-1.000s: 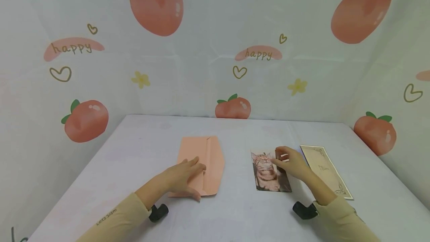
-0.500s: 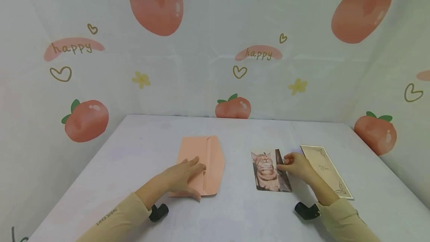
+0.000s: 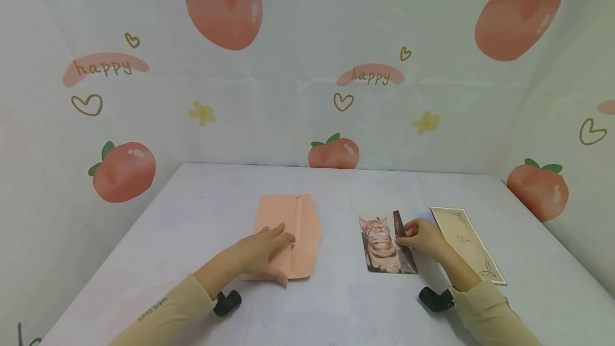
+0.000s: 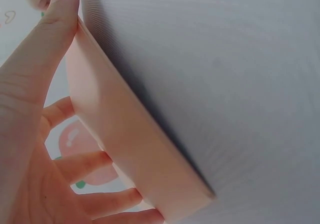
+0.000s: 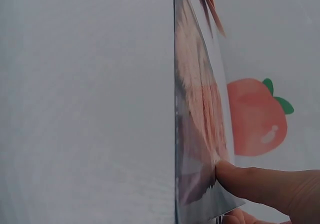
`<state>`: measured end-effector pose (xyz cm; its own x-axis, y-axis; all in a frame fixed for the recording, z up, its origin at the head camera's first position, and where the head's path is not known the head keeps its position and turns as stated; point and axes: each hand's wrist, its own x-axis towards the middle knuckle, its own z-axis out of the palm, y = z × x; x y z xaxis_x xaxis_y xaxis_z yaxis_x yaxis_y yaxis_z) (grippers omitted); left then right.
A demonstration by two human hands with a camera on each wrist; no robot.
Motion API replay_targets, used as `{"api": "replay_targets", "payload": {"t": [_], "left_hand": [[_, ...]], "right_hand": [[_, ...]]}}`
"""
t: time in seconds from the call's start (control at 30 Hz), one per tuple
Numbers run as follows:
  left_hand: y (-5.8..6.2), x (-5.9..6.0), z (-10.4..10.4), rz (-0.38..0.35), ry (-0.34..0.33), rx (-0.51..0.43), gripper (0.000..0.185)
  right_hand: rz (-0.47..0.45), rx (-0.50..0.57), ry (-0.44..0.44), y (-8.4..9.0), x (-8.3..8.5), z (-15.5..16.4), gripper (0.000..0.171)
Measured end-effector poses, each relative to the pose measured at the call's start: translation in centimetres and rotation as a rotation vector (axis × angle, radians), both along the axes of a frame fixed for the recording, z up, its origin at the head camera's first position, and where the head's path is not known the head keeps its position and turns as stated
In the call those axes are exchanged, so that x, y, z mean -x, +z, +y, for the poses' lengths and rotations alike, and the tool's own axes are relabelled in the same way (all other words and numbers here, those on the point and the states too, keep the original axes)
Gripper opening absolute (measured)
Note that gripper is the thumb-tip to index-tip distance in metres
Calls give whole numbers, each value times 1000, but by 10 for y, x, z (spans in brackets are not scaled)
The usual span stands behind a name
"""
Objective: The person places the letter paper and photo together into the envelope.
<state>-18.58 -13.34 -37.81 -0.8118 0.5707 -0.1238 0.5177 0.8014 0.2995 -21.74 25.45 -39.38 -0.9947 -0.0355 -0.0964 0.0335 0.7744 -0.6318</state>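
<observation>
On the left of the table a peach-coloured envelope [image 3: 308,239] lies with its pointed flap unfolded to the right. My left hand [image 3: 259,252] rests on it, fingers spread and the thumb by its near edge. The left wrist view shows the fingertips touching the envelope [image 4: 125,139]. Right of it lies a cat photo card [image 3: 381,247], whose right edge my right hand [image 3: 424,238] pinches. In the right wrist view the thumb [image 5: 250,181] presses on the printed face and fingers show below the card's edge [image 5: 200,134], which is bent up a little.
A cream card with a dark ornamental border [image 3: 466,239] lies at the right, partly behind my right wrist. A dark wrist camera [image 3: 436,299] sits under each sleeve. A white cloth with a fruit print [image 3: 288,122] hangs behind the table [image 3: 331,308].
My right hand has drawn back from the photo card's upper right corner to its right edge and now pinches that edge, lifting it slightly. The left hand has stayed on the envelope.
</observation>
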Motion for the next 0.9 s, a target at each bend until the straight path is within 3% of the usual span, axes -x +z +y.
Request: {"api": "replay_targets", "payload": {"t": [0.3,0.9], "left_hand": [[1,-1,0,-8,8,5,83],[0,-1,-1,-6,11,-5,85]], "right_hand": [[-3,79,4,2,1,0,34],[-79,178,27,14,-1,-4,37]]}}
